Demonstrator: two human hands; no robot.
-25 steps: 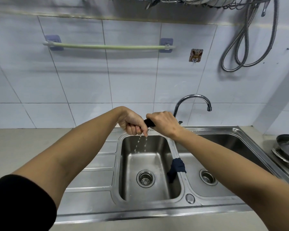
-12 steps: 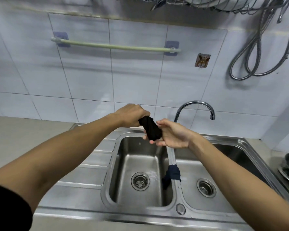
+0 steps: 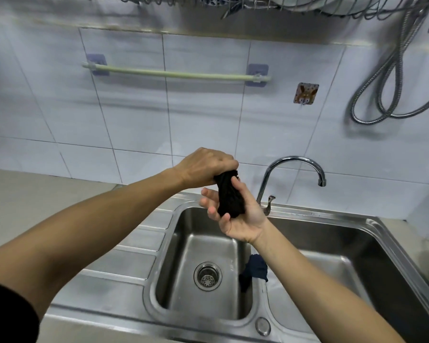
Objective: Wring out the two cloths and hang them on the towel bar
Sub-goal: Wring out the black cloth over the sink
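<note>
Steel double sink [image 3: 382, 233] fills the lower frame: left basin with a round drain strainer [image 3: 207, 276] at 6 o'clock, ribbed drainboard [image 3: 124, 258] at 8 o'clock. Curved chrome faucet [image 3: 295, 167] at 3 o'clock, spout over the right basin. Small round plug cap [image 3: 262, 326] on the front rim. White tiled wall [image 3: 134, 125] behind. Rabbit sticker hook [image 3: 305, 93] at 1 o'clock. Coiled metal hose [image 3: 391, 78] at 2 o'clock. Wire dish rack [image 3: 307, 6] at 12 o'clock. Beige tabletop [image 3: 35, 194] at 9 o'clock.

towel bar [image 3: 176, 75] on wall above sink [image 3: 372, 226], second cloth [image 3: 257, 268] over basin divider
</note>
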